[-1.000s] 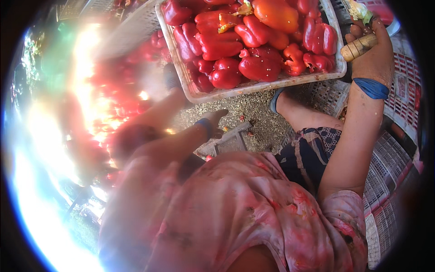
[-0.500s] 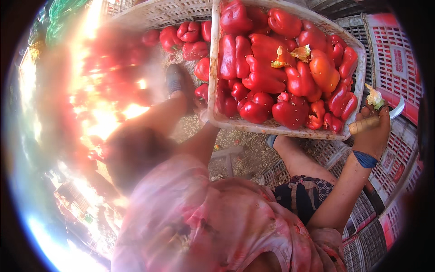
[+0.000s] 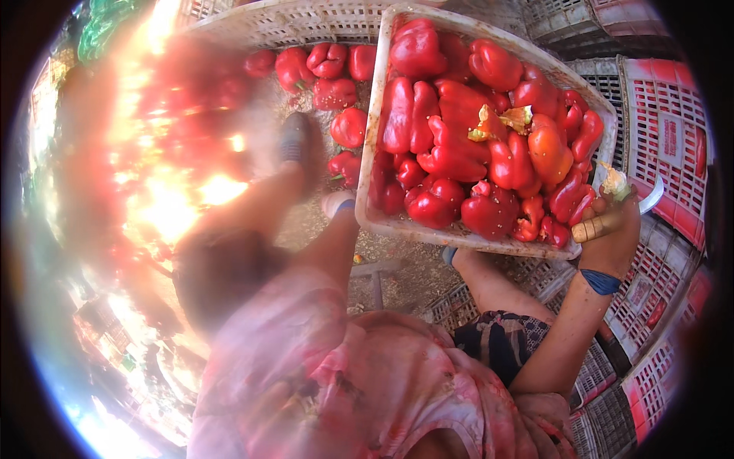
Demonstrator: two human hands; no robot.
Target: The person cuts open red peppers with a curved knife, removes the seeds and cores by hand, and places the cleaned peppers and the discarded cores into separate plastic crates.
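Observation:
A white plastic crate [image 3: 489,243] full of red bell peppers [image 3: 451,157] stands tilted in front of me. At its near left corner is my left hand [image 3: 336,202], closed against the crate's side, its fingers mostly hidden. My right hand [image 3: 621,229], with a blue band at the wrist, is at the crate's near right corner. It is closed round a knife [image 3: 600,226] with a wooden handle, and the curved blade sticks out to the right. A pale pepper core [image 3: 614,183] shows at its fingers. Two yellowish pepper scraps [image 3: 517,118] lie on the peppers.
Several loose red peppers [image 3: 334,95] lie on the floor left of the crate, beside my shoe [image 3: 295,138]. Stacked red and white crates [image 3: 669,130] stand at the right. Glare and blur cover a red heap [image 3: 172,145] at the left. A green net [image 3: 103,30] hangs far left.
The crate's near left side has come down and slightly right, uncovering more of the loose peppers. My right hand, knife still in it, has shifted a little left and down.

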